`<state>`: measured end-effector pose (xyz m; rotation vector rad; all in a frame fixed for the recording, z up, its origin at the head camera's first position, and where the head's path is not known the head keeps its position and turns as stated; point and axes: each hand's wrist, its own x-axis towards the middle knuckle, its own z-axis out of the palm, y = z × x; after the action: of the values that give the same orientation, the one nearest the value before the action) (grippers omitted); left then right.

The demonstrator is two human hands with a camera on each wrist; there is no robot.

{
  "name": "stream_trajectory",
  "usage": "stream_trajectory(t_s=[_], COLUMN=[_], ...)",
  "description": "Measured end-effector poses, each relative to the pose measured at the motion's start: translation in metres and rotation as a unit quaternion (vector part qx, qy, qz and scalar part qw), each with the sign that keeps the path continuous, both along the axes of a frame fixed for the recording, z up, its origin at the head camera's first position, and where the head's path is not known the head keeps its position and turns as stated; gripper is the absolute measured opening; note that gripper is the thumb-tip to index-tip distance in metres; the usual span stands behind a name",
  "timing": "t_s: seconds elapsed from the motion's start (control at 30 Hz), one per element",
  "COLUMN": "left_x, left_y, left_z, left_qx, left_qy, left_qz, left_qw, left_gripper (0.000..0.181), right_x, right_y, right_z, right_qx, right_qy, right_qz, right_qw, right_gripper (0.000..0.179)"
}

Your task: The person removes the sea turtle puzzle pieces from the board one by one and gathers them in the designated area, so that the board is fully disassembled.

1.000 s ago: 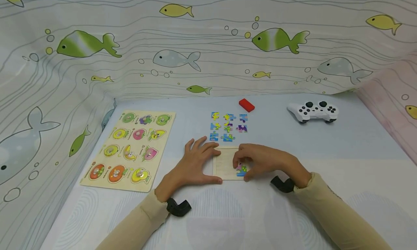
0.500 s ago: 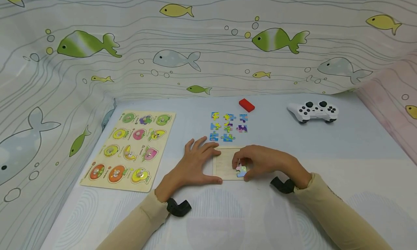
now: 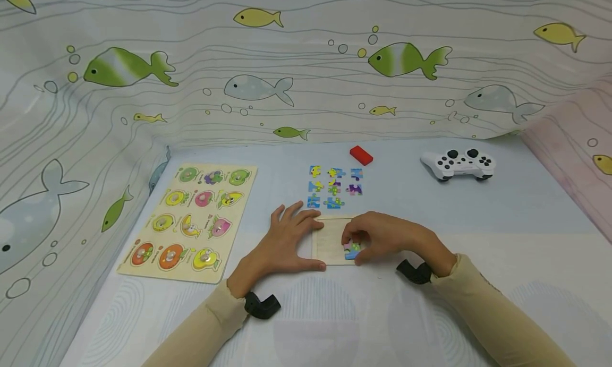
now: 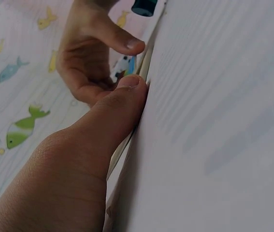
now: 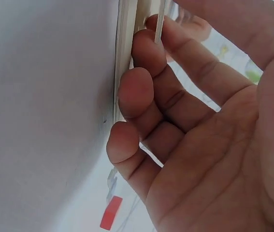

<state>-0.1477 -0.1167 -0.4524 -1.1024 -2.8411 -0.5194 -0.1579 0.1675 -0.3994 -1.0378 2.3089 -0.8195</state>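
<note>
My right hand [image 3: 384,237] pinches a colourful jigsaw piece [image 3: 353,252] between thumb and fingers, over the right part of a shallow wooden puzzle tray [image 3: 330,242]. The piece, blue at its near edge with pink and green above, is partly covered by the fingers. Seen edge-on in the right wrist view, the jigsaw piece [image 5: 160,21] stands tilted off the tray. My left hand [image 3: 289,239] lies spread at the tray's left side, its thumb along the near edge and forefinger at the far left corner. The left wrist view shows the thumb [image 4: 127,96] touching the tray's edge.
Several loose jigsaw pieces [image 3: 334,187] lie in rows just beyond the tray. A red block [image 3: 361,155] sits behind them and a white game controller [image 3: 459,165] at the back right. On the left lies a wooden fruit peg board [image 3: 188,221].
The jigsaw piece in my right hand has tilted and turned a little and shifted slightly left over the tray. My left hand stays where it was.
</note>
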Motion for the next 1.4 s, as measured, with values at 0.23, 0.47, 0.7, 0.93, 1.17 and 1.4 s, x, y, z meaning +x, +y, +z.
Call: stream_trajectory(t_s=[0.23,0.47,0.7,0.93,1.17,1.4], left_x=[0.0,0.0,0.0,-0.001,0.0,-0.001], left_y=[0.0,0.0,-0.001,-0.001,0.0,0.0], left_z=[-0.001,-0.002,-0.003,-0.003,-0.002,-0.002], left_qx=[0.001,-0.003,-0.008,-0.012,-0.009,-0.006], left_qy=[-0.005,-0.003,-0.005,0.001,0.003,0.004], left_qz=[0.0,0.002,0.003,0.004,0.001,0.0], left_qw=[1.0,1.0,0.9999,0.9999,1.0,1.0], left_gripper=[0.079,0.079,0.081,0.081,0.081,0.081], right_x=[-0.002,-0.008,-0.013,-0.019,-0.027,-0.031], right_y=[0.002,0.005,0.009,0.013,0.023,0.029], right_z=[-0.002,-0.004,-0.006,-0.009,-0.015,-0.019], right_qx=[-0.016,-0.037,-0.039,-0.039,-0.04,-0.039], right_qy=[0.02,0.047,0.056,0.063,0.079,0.085], right_qz=[0.007,-0.003,-0.035,-0.084,-0.133,-0.165], right_qw=[0.9996,0.9982,0.997,0.9937,0.9871,0.9818], right_gripper=[0.031,0.034,0.035,0.036,0.036,0.035])
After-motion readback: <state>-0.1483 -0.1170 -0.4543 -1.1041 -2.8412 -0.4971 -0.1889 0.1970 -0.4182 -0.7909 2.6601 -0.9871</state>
